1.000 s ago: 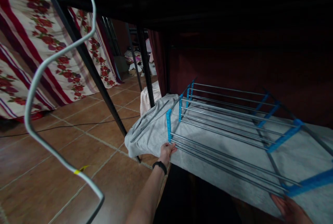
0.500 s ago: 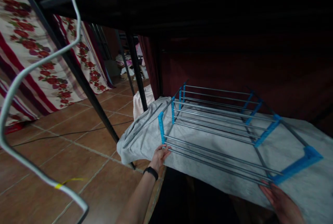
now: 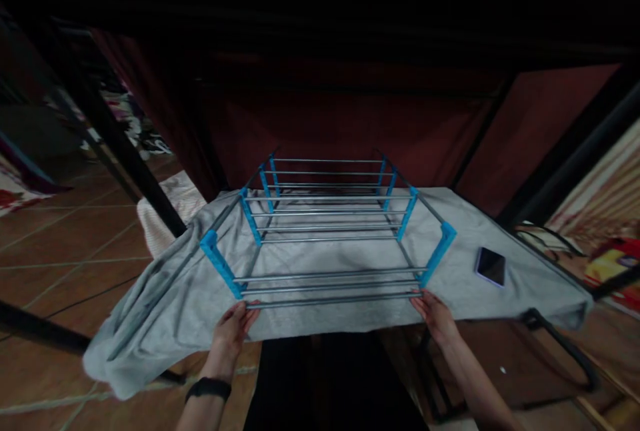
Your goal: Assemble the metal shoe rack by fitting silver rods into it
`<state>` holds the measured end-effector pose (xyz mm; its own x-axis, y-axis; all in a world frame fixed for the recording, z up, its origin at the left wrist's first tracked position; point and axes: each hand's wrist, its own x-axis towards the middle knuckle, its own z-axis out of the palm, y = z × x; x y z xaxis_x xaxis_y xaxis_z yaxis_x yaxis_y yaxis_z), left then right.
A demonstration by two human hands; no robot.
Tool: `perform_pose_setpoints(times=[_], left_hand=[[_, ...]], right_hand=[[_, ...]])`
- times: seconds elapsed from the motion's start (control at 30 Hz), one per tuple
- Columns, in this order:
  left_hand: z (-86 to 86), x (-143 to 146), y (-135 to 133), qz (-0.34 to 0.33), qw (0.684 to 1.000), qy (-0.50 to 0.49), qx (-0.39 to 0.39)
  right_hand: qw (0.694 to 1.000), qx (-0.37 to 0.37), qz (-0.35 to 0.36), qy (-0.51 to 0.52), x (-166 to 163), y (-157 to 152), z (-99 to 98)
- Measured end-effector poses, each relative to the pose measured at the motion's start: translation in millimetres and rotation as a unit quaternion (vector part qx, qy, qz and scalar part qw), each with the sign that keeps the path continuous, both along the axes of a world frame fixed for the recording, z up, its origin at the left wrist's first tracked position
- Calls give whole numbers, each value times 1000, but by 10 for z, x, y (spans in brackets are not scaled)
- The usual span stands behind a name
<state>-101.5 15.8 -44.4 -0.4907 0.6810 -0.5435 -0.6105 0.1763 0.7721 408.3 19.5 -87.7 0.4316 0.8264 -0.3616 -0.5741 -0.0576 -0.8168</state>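
Observation:
A shoe rack of thin metal tubes with blue plastic brackets (image 3: 220, 263) lies on a surface covered with a grey cloth (image 3: 320, 254). At the near left corner, my left hand (image 3: 233, 325) is closed round the end of the nearest tube (image 3: 330, 300). My right hand (image 3: 434, 314) grips the other end of that same tube, just below the near right bracket. A black band (image 3: 209, 388) circles my left wrist. Both hands' fingertips are partly hidden beneath the tube.
A phone (image 3: 491, 266) lies on the cloth to the right of the rack. Dark metal posts (image 3: 115, 131) stand at the left, and a dark frame hangs overhead. A chair (image 3: 530, 357) is at the lower right. A pale cloth (image 3: 167, 207) hangs at the left.
My view has swung to the right, bringing the phone and chair in and leaving the white bent tube out. Both hands still hold the rack's near tube.

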Motion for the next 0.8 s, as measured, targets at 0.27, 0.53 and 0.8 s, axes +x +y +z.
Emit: perform_pose_setpoints(times=[0.27, 0.53, 0.8], left_hand=[[-78, -8, 38, 22, 999, 29, -10], [-64, -50, 88, 3, 999, 21, -42], [-5, -117, 69, -54, 998, -3, -34]], right_hand=[[1000, -1, -4, 0, -27, 14, 42], [1000, -14, 14, 4, 14, 59, 47], [1000, 2, 9, -16, -52, 9, 7]])
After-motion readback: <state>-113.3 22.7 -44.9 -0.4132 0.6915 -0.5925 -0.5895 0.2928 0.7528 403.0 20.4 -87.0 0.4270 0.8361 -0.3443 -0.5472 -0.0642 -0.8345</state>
